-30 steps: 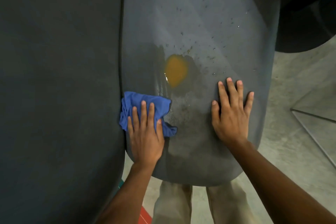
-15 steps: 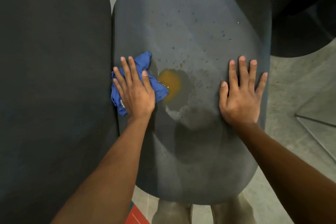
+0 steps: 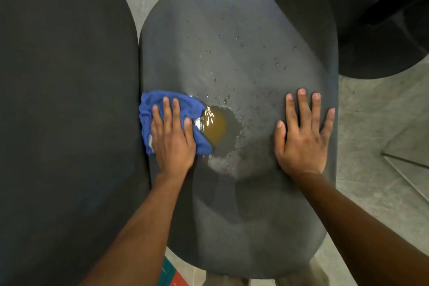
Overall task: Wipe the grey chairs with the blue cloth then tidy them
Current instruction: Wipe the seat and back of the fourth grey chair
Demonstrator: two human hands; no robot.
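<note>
Puddle [image 3: 214,126] pooled amber on chair [image 3: 243,58], cloth [image 3: 160,102] touching at 9 o'clock. Left hand [image 3: 173,139] flat, pressing cloth; right hand [image 3: 301,137] splayed, palm down at 3.

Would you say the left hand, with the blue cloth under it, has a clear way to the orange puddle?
Probably yes: the left hand presses the blue cloth right beside the orange puddle, nothing between.

two bare arms with no sleeves, a left hand [image 3: 173,144] and a right hand [image 3: 301,144] with short nails, no rings or watch.
</note>
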